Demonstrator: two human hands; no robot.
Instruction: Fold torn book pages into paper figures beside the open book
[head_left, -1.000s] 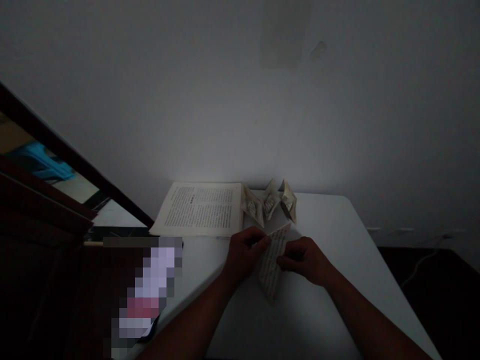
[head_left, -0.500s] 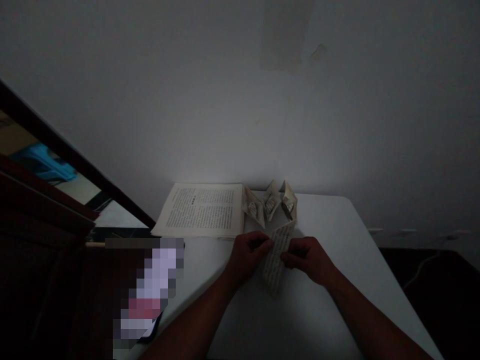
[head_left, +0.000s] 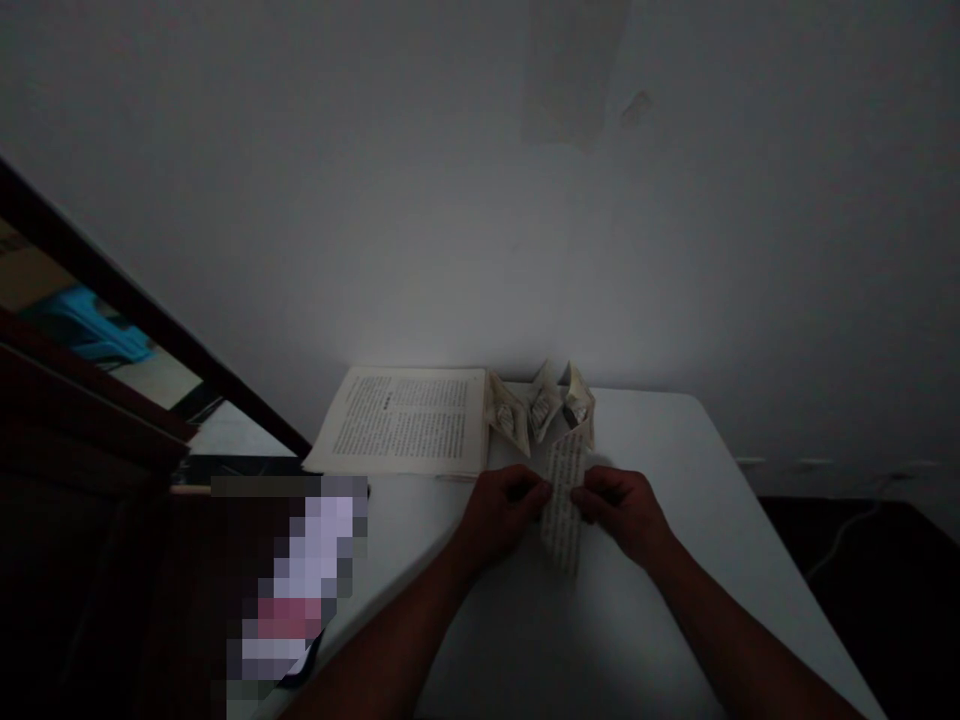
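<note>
Dim light falls on a pale wall (head_left: 375, 220), marked high up by a darker rectangular patch (head_left: 574, 75), and a white table (head_left: 652, 440) with rounded corners stands against it. Picking it up from the far left: a dark bar (head_left: 150, 310) slants down toward the table, and beyond it there's a bright blue plastic object (head_left: 94, 325), too partly seen to name. Along the table's left edge lies a phone-like device (head_left: 311, 560), its face pixelated, one dark rounded corner showing. Next along, a book (head_left: 401, 420) lies flat at the back, printed page up, its lines small and unreadable from this view. Nearer the person comes the left hand (head_left: 504, 515), thumb and fingers pinched on the left edge of a folded paper strip (head_left: 562, 515), covered in rows of print. That strip is held at the middle of the table, long side pointing away from the person; whether its near end touches the tabletop, I can't tell. Behind it, three folded paper boats stand in a row: left boat (head_left: 508, 415) right by the book, middle boat (head_left: 543, 402), right boat (head_left: 577, 400) just past the strip's far tip. Across from its partner, the right hand (head_left: 622, 508) pinches the strip's right edge, the two hands apart with the paper between them. Far right, a pale cable (head_left: 847, 535) hangs against the dark.
</note>
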